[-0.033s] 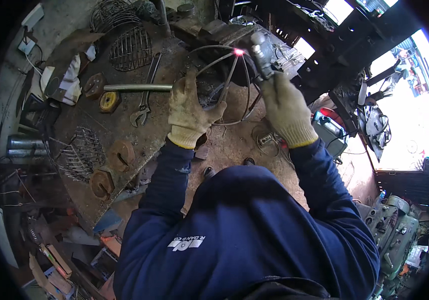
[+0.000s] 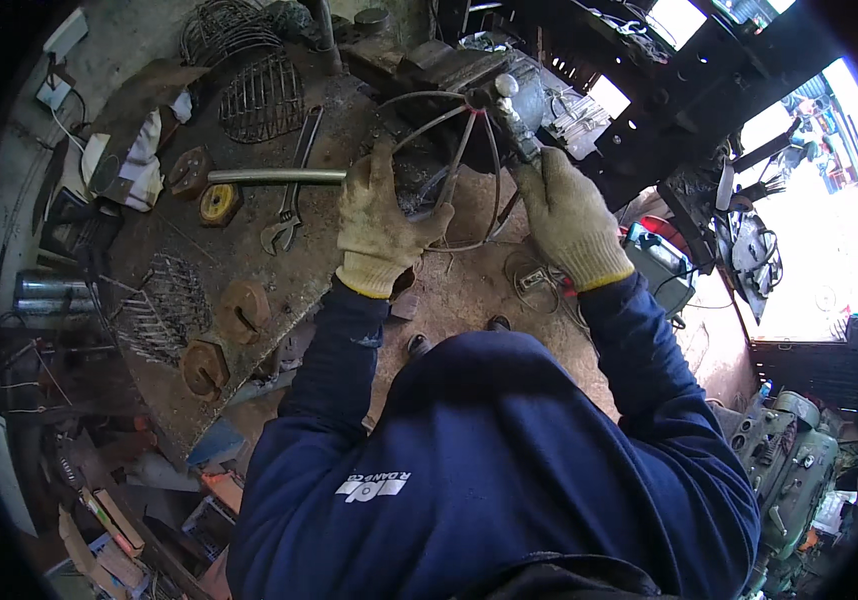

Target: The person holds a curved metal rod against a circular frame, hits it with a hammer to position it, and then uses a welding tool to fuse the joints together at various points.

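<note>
My left hand (image 2: 384, 215), in a pale knitted glove, is closed around the near side of a round wire frame (image 2: 497, 190) made of curved metal rods. The rods meet at a hub at the far end, where the metal glows dull red. My right hand (image 2: 569, 215), gloved alike, grips a hammer (image 2: 517, 118) with a rounded knob on its head. That head is right beside the glowing hub; whether they touch I cannot tell. A metal pipe (image 2: 274, 175) runs from the left up to my left glove, its end hidden there.
On the worn workbench (image 2: 169, 290) lie an adjustable wrench (image 2: 289, 205), a wire grate (image 2: 261, 98), heavy rusty nuts (image 2: 243, 310) and a spiky wire piece (image 2: 164, 305). Dark steel beams (image 2: 689, 100) stand at the far right. A green machine (image 2: 789, 470) is at the near right.
The hammer head has come down and slightly left, closer to the hub. The hub's bright glow has faded to dull red. My left hand has stayed in place.
</note>
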### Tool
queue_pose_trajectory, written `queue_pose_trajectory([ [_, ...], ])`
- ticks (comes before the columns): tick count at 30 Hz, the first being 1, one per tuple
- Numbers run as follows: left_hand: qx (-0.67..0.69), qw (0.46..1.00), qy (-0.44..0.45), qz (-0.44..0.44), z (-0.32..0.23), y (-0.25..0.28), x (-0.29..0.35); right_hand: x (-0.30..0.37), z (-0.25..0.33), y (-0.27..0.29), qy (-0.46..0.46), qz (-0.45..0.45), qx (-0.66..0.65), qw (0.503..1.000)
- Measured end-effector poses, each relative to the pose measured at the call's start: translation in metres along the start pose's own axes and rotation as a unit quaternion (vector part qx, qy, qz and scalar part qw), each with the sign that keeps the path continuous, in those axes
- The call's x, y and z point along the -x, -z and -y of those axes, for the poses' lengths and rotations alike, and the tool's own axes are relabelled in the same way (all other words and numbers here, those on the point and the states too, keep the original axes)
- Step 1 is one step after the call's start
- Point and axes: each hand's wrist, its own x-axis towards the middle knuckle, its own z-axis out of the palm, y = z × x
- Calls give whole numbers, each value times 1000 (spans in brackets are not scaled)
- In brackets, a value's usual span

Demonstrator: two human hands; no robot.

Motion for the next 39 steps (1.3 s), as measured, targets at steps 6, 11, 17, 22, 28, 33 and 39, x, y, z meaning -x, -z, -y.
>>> queue_pose_trajectory([
  [6,-36,999,-24,-16,5,-3,2,9,3,6,37,-48,-59,996],
  [11,-38,999,3,6,6,-2,4,3,2,11,10,15,-52,998],
  [17,-12,999,25,36,0,0,5,-1,-4,4,8,-5,-6,1000],
  [22,-58,998,-19,0,5,-1,5,6,-2,9,19,-30,-68,997],
  [28,-40,999,17,22,1,2,9,2,-5,12,35,-20,-72,997],
  [33,-34,999,18,28,2,0,6,-2,-8,6,8,4,-24,1000],
  [39,-33,999,-16,-6,6,-4,7,4,-5,3,14,-43,-44,998],
])
